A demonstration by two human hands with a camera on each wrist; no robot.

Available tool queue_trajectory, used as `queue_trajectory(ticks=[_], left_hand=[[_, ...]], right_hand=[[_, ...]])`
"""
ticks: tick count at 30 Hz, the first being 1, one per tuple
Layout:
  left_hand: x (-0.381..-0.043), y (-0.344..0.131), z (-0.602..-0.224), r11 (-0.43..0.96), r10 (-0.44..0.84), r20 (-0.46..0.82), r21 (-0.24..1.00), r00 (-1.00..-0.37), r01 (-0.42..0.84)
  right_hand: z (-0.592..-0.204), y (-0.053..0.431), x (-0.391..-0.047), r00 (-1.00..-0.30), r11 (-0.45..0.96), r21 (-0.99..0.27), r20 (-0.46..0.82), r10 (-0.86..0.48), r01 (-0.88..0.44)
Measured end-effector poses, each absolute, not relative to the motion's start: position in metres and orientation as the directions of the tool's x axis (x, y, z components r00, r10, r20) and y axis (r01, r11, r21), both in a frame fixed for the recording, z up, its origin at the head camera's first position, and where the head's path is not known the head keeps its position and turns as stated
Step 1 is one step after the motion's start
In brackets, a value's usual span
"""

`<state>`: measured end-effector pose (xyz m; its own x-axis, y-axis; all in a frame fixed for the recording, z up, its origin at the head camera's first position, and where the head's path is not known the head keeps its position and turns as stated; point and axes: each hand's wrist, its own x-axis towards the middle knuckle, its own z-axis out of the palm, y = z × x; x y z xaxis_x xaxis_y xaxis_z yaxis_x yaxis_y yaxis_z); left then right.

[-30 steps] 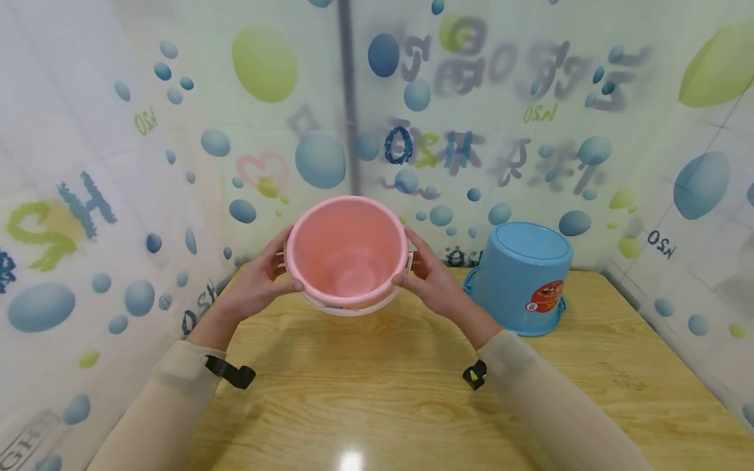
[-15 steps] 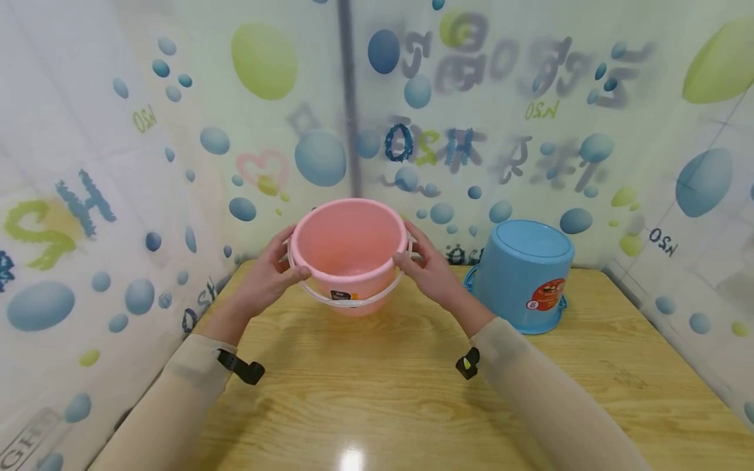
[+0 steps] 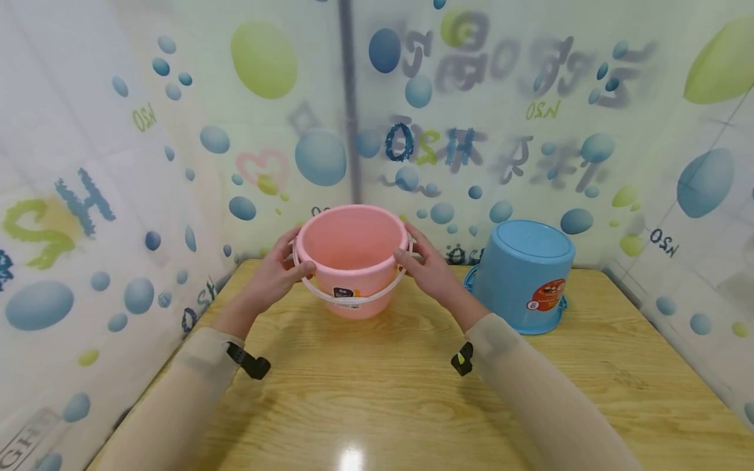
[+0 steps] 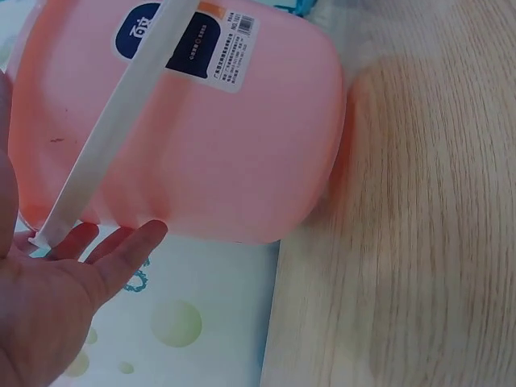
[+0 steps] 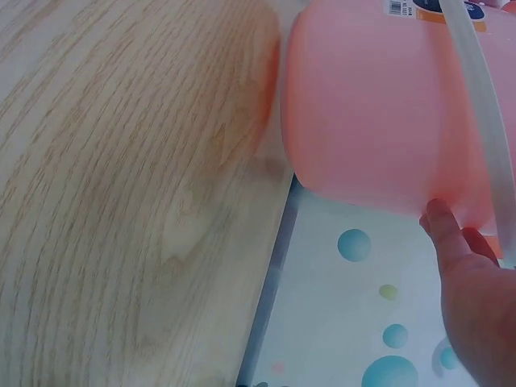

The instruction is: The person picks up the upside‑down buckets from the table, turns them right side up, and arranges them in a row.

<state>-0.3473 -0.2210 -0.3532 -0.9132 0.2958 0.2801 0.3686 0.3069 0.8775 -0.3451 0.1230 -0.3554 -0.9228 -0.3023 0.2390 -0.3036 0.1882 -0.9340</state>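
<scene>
A pink bucket (image 3: 359, 284) with a white handle (image 3: 362, 299) is held between both hands at the back of the table, its mouth up and tipped slightly toward me. My left hand (image 3: 273, 273) grips its left side, with the thumb at the rim and the fingers on the outer wall. On the opposite side, my right hand (image 3: 432, 269) holds it in the same way. The handle hangs down across the front, over a dark label (image 4: 193, 44). Whether the base touches the table I cannot tell. Both wrist views show fingers against the pink wall.
An upside-down blue bucket (image 3: 518, 281) with a red sticker stands on the wooden table (image 3: 365, 392), right of the pink one. Patterned curtains (image 3: 265, 150) enclose the table at the back and both sides. Each wrist wears a black strap (image 3: 250, 361).
Both hands have lowered the pink bucket and turned it more upright. Its front wall and label have come into sight, and its inner bottom has gone out of view. The blue bucket stays put.
</scene>
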Motion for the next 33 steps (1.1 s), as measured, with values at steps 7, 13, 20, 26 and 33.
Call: queue_trajectory(ticks=[7, 13, 20, 26, 33], left_hand=[[-0.349, -0.219, -0.352, 0.351, 0.262, 0.232, 0.881, -0.937, 0.316], [-0.355, -0.217, -0.356, 0.390, 0.224, 0.193, 0.880, -0.955, 0.270], [-0.358, -0.218, -0.361, 0.413, 0.223, 0.209, 0.864, -0.952, 0.287], [-0.363, -0.219, -0.362, 0.435, 0.226, 0.219, 0.849, -0.949, 0.299], [-0.368, -0.220, -0.364, 0.449, 0.216, 0.184, 0.853, -0.959, 0.265]], right_hand=[[-0.355, 0.120, -0.350, -0.923, 0.171, -0.938, 0.242, -0.299, -0.301], [-0.358, 0.117, -0.355, -0.932, 0.176, -0.948, 0.207, -0.297, -0.267], [-0.360, 0.112, -0.359, -0.939, 0.205, -0.948, 0.177, -0.296, -0.244], [-0.357, 0.114, -0.363, -0.940, 0.214, -0.953, 0.140, -0.312, -0.213], [-0.338, 0.114, -0.356, -0.932, 0.231, -0.960, 0.065, -0.357, -0.156]])
